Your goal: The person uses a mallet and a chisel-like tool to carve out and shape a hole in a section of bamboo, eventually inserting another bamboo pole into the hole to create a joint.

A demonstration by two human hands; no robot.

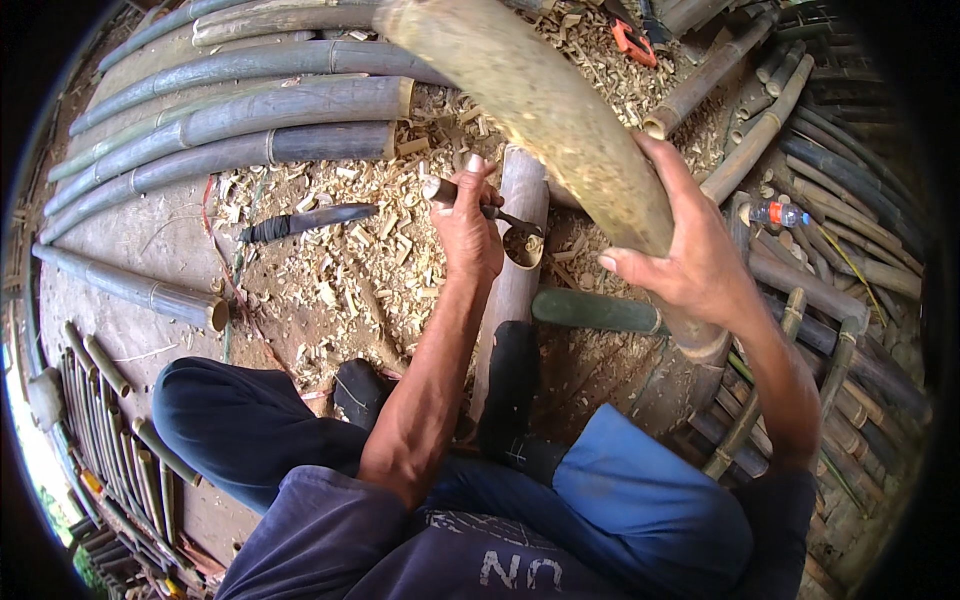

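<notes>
My left hand (pixel 468 225) is closed around a chisel (pixel 520 222) with a short handle, its thumb raised. The chisel's metal end reaches over a round hole in a pale bamboo pole (pixel 518 195) that lies lengthwise between my legs. In my right hand (pixel 700 255) is a thick, pale brown bamboo piece (pixel 545 100), held up at a slant, its wide end far and to the left. Thumb and fingers grip its lower part. A green bamboo length (pixel 595 311) lies to the right of the pole, beneath the raised piece.
Wood chips (pixel 340 255) cover the ground around the pole. A knife (pixel 310 222) with a black-wrapped handle lies at left. Long bamboo poles (pixel 290 105) rest at far left; more bamboo (pixel 850 200) is piled at right near a plastic bottle (pixel 778 214). An orange tool (pixel 633 43) lies far off.
</notes>
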